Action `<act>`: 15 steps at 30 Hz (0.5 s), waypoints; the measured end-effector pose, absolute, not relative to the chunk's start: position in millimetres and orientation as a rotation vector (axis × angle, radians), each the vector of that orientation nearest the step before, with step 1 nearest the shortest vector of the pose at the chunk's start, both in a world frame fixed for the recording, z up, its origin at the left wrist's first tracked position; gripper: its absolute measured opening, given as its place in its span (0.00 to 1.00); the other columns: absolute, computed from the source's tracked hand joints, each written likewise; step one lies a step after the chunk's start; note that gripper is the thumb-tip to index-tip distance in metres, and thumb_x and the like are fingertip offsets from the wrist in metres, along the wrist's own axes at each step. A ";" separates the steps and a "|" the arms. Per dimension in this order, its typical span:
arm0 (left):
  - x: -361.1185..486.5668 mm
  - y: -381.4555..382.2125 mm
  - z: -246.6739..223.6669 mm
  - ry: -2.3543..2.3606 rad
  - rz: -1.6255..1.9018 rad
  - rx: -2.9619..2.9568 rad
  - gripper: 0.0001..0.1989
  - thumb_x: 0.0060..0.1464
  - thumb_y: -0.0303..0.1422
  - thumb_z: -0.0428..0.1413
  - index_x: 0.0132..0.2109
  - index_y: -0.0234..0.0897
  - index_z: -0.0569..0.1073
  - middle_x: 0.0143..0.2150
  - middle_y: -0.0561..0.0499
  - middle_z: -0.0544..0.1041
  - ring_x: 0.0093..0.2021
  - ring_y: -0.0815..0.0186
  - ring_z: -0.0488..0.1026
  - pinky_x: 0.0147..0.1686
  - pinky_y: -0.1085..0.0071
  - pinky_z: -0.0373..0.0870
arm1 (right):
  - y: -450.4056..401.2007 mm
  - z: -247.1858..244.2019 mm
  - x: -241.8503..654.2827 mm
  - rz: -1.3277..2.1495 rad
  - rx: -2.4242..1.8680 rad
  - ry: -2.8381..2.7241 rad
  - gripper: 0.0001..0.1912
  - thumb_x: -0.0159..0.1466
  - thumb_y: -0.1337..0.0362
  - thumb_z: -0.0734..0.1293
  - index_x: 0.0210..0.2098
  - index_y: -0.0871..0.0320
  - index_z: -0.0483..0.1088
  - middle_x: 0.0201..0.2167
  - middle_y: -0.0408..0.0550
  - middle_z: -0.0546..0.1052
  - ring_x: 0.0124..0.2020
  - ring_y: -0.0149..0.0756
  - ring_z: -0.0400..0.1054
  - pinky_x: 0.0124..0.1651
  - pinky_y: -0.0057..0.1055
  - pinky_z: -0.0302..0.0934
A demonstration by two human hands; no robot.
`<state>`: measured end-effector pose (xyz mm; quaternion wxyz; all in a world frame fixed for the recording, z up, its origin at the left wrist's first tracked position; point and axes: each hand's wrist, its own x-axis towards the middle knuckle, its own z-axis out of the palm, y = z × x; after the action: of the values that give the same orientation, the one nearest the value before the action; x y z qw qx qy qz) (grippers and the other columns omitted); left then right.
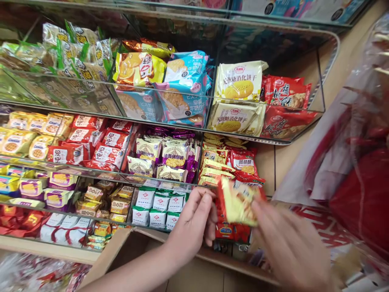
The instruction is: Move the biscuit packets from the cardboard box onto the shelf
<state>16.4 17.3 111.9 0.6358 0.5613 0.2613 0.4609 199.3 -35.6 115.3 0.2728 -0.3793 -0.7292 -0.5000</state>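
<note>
My right hand [291,243], partly smeared by motion, pinches a small yellow-and-red cookie packet [240,202] by its right side. The packet is tilted in front of the lower shelf bins. Close to its left, my left hand [194,215] is closed, thumb pressed against curled fingers; whether anything is in it is hidden. Behind the hands, yellow packets [217,172] and red walnut cookie packets [243,160] fill a clear bin. White-and-green packets [158,202] lie in the bin left of my left hand.
An open cardboard box [111,255] stands below the hands. Clear dividers and a shelf lip [170,125] run across the racks. Blue biscuit packs [185,89] and cream biscuit packs [238,81] sit higher up. Plastic-wrapped red goods [361,198] crowd the right side.
</note>
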 end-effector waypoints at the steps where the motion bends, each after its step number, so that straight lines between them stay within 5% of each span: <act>1: 15.2 16.8 114.4 0.580 1.027 1.317 0.17 0.53 0.50 0.49 0.39 0.41 0.61 0.23 0.61 0.64 0.15 0.77 0.58 0.13 0.81 0.56 | -25.8 127.6 206.8 -1.411 -1.066 -1.900 0.22 0.59 0.70 0.64 0.52 0.70 0.63 0.45 0.58 0.74 0.43 0.45 0.68 0.45 0.38 0.61; 6: 6.0 2.1 100.4 0.603 0.758 1.427 0.20 0.50 0.51 0.52 0.36 0.38 0.61 0.22 0.61 0.62 0.15 0.79 0.56 0.15 0.82 0.53 | 33.6 170.5 224.3 -1.606 -1.453 -1.741 0.19 0.62 0.71 0.59 0.51 0.72 0.64 0.47 0.59 0.72 0.46 0.43 0.67 0.46 0.33 0.61; 15: -40.7 2.6 22.0 0.631 0.284 1.652 0.24 0.47 0.53 0.54 0.35 0.34 0.69 0.22 0.60 0.61 0.20 0.79 0.54 0.21 0.81 0.49 | 80.3 205.0 201.5 -1.175 -2.102 -1.908 0.18 0.61 0.77 0.48 0.38 0.71 0.67 0.33 0.66 0.73 0.37 0.52 0.70 0.32 0.38 0.63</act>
<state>-40.7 2.6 22.0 0.6251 0.7200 0.2749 0.1236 201.5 80.3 205.0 0.0348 -0.6837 -0.6207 -0.3823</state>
